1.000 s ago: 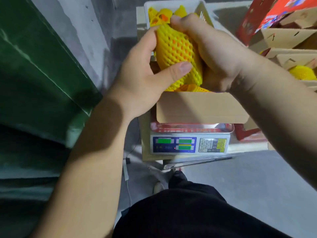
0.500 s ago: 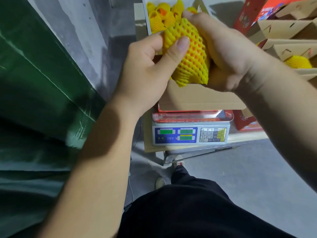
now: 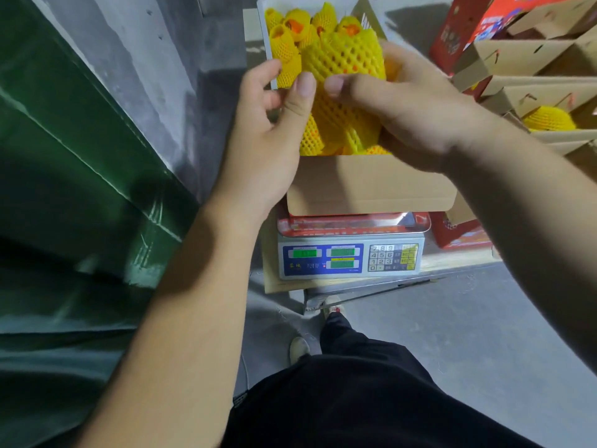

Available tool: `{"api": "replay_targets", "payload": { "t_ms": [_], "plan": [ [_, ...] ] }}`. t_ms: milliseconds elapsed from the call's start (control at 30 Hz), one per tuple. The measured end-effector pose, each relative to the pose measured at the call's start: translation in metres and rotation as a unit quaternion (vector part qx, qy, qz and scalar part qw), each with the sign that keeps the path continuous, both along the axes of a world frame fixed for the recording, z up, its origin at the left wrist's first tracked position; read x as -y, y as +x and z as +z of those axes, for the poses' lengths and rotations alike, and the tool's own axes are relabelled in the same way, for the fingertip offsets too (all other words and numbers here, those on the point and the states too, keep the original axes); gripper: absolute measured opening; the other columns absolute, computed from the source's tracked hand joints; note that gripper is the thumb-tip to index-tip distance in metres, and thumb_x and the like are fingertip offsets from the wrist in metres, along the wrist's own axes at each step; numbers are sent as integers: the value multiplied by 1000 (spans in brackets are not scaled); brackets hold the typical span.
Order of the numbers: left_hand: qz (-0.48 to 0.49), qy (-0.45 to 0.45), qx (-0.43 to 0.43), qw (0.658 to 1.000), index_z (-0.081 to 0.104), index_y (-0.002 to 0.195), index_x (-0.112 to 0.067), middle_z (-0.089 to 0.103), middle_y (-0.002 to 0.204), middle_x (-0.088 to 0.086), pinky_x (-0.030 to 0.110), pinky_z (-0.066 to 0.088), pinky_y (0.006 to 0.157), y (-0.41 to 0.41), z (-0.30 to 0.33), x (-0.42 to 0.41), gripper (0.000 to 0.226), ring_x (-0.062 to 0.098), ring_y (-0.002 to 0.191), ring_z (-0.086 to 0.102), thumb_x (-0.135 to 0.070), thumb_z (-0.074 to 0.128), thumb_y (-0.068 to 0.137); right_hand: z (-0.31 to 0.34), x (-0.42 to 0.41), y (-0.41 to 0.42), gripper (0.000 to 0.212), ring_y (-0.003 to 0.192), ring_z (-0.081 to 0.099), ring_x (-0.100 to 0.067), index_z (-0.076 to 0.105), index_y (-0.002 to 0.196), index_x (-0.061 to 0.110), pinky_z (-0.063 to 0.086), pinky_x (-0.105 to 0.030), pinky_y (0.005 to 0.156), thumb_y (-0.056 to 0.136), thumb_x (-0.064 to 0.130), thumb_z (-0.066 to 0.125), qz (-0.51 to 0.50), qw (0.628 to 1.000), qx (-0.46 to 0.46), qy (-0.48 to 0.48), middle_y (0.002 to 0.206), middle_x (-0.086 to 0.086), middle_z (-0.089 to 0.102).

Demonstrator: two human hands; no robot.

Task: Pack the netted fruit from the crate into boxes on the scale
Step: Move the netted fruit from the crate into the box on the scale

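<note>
Head view, both hands up over the scale. Left hand [image 3: 274,124] and right hand [image 3: 410,111] both on one netted fruit [image 3: 347,63] in yellow foam mesh, held above the open cardboard box [image 3: 371,185]. Left grip: thumb pressed on the lower left of the net, fingers curled behind it, pinching the mesh. Right grip: thumb on the front of the net, touching close to the left thumb, fingers wrapped round the right side; holding the fruit. Loose tail of the net hangs down between the hands into the box mouth.

Box sits on the scale [image 3: 350,257], near flap folded toward the camera, more yellow netted pieces showing inside at its near rim. Scale has green displays and a keypad on the front; it stands on a low desk [image 3: 452,263], at the near edge.

Crate [image 3: 268,33], white, lies behind the box at the far edge, filled with netted fruit, orange showing through some nets. Cannot tell whether the held fruit touches those in the crate.

Right side: stacked folded cardboard boxes [image 3: 529,59], red print on some, one with another netted fruit [image 3: 549,119] in it. Left: green tarp [image 3: 64,156] against a grey wall. Bottom: black trousers [image 3: 371,399] and a shoe [image 3: 298,349] on grey floor.
</note>
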State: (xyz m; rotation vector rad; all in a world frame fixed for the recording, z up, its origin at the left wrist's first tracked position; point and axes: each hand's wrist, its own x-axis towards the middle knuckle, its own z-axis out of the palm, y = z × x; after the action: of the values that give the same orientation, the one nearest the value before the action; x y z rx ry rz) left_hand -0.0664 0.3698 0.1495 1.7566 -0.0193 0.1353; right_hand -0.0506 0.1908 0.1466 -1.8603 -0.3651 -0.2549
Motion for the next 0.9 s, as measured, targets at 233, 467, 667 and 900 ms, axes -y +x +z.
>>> {"api": "replay_targets", "payload": {
  "t_ms": [233,467,667,900],
  "plan": [
    [-14,74,-23,997,57,140,-35,64,126,-18,1,46,80,5,-7,-13,36,-16,108,60,-34,61,105,2,7,61,33,75,61,-9,57,103,9,55,-37,65,82,24,78,-40,995,-36,-78,88,-9,65],
    [-122,46,-60,990,43,148,-40,64,136,-22,34,59,91,9,-20,1,66,-3,117,65,-47,74,90,6,-11,37,33,89,71,-23,65,113,11,61,-44,82,83,22,75,52,988,-138,49,94,-5,74],
    [-77,82,-78,991,56,120,-41,72,107,-20,25,50,77,36,-34,11,42,-7,96,67,-34,73,82,2,-17,44,37,87,67,-14,57,123,7,57,-38,81,93,17,77,83,978,-188,20,98,-10,71],
    [-1,102,-85,991,56,117,-48,71,105,-18,36,61,73,89,-33,18,57,2,91,71,-69,77,68,4,36,144,26,87,63,-7,64,120,21,52,-32,84,101,39,61,10,992,-102,-67,102,-2,71]
  ]
}}
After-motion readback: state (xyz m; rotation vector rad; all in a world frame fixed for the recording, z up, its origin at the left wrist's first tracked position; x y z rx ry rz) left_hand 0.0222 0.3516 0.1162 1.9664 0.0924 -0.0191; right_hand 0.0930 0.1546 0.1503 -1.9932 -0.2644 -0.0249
